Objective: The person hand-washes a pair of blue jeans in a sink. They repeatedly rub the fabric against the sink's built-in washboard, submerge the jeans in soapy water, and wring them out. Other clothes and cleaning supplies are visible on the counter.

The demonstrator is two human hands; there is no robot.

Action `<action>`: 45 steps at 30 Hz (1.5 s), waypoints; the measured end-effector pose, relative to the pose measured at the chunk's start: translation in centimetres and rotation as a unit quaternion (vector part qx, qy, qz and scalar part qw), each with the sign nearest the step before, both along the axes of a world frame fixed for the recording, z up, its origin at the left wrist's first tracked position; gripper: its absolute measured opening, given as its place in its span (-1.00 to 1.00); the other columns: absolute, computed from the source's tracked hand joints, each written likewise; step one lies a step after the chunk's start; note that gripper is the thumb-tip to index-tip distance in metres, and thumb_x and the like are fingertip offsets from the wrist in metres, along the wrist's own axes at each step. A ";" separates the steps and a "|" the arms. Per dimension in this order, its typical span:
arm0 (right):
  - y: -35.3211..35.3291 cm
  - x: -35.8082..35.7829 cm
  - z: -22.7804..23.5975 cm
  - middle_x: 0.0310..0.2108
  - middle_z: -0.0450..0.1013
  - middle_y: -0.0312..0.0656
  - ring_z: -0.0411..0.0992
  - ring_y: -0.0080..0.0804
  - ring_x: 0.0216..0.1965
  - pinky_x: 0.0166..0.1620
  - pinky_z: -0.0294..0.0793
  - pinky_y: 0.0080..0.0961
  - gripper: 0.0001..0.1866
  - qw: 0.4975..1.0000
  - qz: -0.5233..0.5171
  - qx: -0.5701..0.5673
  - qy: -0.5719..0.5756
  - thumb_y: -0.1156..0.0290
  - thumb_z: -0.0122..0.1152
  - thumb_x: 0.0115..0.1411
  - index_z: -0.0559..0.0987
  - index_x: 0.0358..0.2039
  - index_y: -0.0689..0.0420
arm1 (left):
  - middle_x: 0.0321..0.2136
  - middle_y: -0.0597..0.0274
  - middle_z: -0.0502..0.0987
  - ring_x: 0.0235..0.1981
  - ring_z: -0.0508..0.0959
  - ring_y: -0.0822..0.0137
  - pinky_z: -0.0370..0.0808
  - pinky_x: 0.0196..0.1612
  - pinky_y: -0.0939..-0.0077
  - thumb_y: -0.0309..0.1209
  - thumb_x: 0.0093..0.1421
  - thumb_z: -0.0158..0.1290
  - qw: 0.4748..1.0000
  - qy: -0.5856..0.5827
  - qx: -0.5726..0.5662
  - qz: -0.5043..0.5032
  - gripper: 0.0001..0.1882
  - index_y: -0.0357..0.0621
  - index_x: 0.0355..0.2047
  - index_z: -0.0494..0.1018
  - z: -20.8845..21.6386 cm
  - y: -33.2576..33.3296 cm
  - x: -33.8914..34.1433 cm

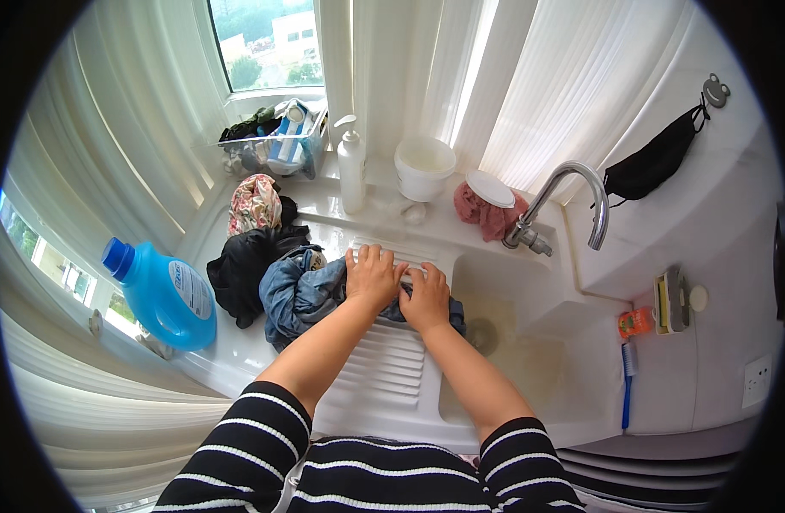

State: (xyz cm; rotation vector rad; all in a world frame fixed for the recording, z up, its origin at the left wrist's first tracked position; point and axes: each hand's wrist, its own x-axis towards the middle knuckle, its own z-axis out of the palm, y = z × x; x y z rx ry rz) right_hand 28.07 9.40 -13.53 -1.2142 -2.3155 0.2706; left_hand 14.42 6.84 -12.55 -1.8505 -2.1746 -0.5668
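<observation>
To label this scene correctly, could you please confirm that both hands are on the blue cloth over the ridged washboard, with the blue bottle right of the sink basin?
Not quite: in the head view, the blue bottle is left of the sink basin. The left hand and right hand are on the blue cloth over the ridged washboard.

White sink counter (239, 357) under blue garment (297, 299), black cloth (240, 272), pump bottle (351, 175), tub (424, 175)
</observation>
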 end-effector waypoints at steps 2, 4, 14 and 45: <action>-1.5 0.7 -1.0 0.13 0.34 -0.02 0.26 -0.03 0.17 0.19 0.18 0.05 -0.55 0.996 -0.052 0.060 -0.028 0.10 0.18 0.18 0.50 0.03 0.05 | 0.23 -0.22 0.23 0.26 0.18 -0.21 0.02 0.21 -0.45 0.19 0.23 -0.09 0.995 -0.017 -0.093 0.037 -0.32 -0.11 0.10 0.42 0.4 -0.7 0.4; -4.5 4.1 0.8 0.17 0.29 0.01 0.23 -0.01 0.19 0.21 0.11 0.13 -0.42 0.986 0.095 -0.083 -0.112 -0.03 0.14 0.19 0.43 0.16 -0.02 | -0.05 -0.16 0.46 0.05 0.41 -0.16 0.16 0.18 -0.33 0.21 0.20 -0.06 0.967 -0.082 -0.233 -0.069 -0.31 -0.14 0.04 0.45 3.3 -4.7 0.4; -1.2 1.3 -0.6 -0.14 0.37 -0.15 0.36 -0.14 -0.10 -0.07 0.32 -0.18 -0.78 0.995 0.064 0.076 -0.030 0.29 0.23 0.12 0.51 -0.23 0.05 | -0.42 0.13 0.49 -0.33 0.48 0.04 0.35 -0.19 0.15 -0.14 0.20 0.08 0.992 -0.032 0.101 -0.071 -0.71 -0.08 -0.50 0.49 -0.3 -2.2 -0.5; -4.1 12.5 -1.4 -0.20 0.52 -0.04 0.49 -0.18 -0.14 -0.06 0.46 -0.40 -0.41 0.955 -0.021 -0.273 0.116 0.50 0.19 -0.17 0.48 0.00 0.15 | -0.15 -0.13 0.52 -0.04 0.50 -0.08 0.33 0.15 0.08 -0.06 -0.01 0.29 0.951 -0.071 -0.262 -0.145 -0.25 -0.18 0.11 0.34 3.0 -6.3 -4.0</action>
